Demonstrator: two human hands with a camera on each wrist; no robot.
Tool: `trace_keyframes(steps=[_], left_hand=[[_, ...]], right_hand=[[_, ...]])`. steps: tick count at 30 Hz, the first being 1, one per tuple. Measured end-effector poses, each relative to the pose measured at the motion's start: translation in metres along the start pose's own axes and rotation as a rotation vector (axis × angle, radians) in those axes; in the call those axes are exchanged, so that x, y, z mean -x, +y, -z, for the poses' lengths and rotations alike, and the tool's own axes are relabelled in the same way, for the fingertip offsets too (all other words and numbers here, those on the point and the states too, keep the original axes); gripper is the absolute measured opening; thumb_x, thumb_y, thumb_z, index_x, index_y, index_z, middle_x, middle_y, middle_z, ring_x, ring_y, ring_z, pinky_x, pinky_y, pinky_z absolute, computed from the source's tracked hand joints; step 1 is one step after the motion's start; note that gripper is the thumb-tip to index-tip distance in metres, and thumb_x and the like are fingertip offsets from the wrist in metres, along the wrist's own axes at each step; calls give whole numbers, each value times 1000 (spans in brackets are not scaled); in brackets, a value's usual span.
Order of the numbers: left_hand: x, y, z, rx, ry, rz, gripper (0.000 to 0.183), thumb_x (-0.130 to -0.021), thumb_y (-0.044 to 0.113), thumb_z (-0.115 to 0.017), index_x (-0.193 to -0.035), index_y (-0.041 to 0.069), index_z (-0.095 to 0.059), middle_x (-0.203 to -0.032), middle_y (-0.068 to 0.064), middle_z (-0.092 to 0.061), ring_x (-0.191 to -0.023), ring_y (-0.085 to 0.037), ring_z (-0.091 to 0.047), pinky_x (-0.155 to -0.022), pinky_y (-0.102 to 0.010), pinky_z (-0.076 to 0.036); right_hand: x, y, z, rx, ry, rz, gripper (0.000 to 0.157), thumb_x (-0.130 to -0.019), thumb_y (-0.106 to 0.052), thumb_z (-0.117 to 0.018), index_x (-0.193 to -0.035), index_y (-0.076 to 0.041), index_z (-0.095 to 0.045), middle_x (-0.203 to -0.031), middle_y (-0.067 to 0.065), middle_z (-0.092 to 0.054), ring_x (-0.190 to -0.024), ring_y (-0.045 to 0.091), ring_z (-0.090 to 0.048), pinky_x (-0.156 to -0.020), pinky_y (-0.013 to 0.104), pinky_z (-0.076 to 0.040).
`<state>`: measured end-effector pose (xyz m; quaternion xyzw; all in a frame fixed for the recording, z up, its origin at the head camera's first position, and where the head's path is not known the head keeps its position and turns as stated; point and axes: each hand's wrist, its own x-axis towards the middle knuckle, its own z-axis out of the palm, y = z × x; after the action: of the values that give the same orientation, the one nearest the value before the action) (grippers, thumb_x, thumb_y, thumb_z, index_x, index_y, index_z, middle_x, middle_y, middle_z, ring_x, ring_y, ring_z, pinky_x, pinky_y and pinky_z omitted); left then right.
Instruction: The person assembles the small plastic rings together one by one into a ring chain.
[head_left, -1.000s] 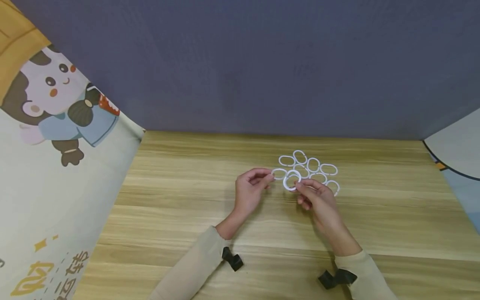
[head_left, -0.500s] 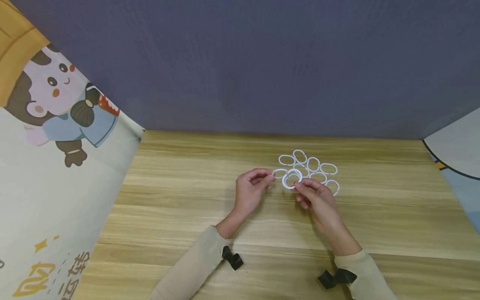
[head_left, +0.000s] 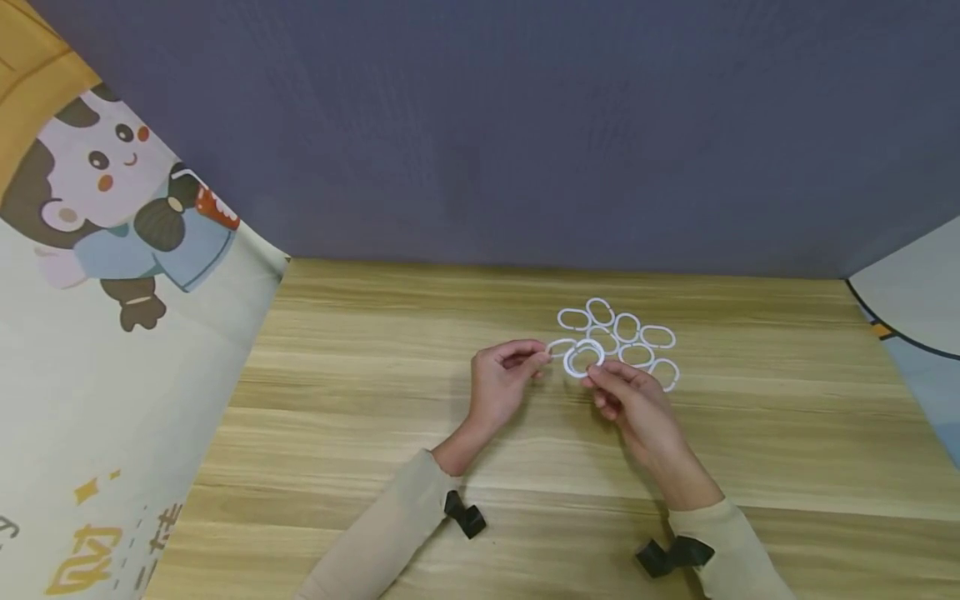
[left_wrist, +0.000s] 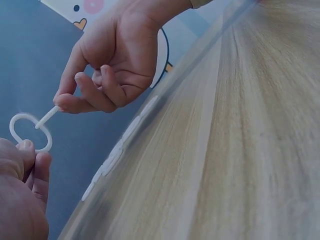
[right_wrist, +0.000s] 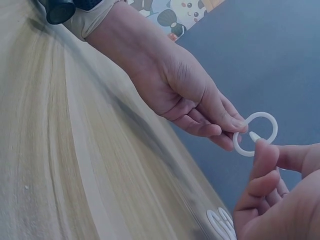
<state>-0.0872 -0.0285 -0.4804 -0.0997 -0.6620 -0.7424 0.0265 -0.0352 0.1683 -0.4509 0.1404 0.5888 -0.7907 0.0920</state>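
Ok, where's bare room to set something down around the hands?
Bare tabletop lies between the left wall and left hand, between the loose links and right wall, and between the beige sleeves. It's crowded just beyond the right hand, among the loose links, and between the hands, around the held links.

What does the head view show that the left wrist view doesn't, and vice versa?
Only the head view: the cartoon figure with a red cup, and the black wrist blocks.
Only the left wrist view: the palm side of the right hand and a round pink wall patch.
Both: the right hand and left hand each pinching a white link, loose links on the wood-grain table, the blue-grey panel.
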Motion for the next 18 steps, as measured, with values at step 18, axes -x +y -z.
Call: trace_keyframes(steps=[18], left_hand=[[31,2,20,14,-148,18,10,-99,-7,-79,-106,-14,-78,-100,-28,-80,-88,-55,-77,-77,-46,-68]], right_hand=[[38,26,-20,-94,57,36,29,-111,0,-61,-91,-18,-72,-86,-5,-82,-65,5,-57,-58,18,-40]])
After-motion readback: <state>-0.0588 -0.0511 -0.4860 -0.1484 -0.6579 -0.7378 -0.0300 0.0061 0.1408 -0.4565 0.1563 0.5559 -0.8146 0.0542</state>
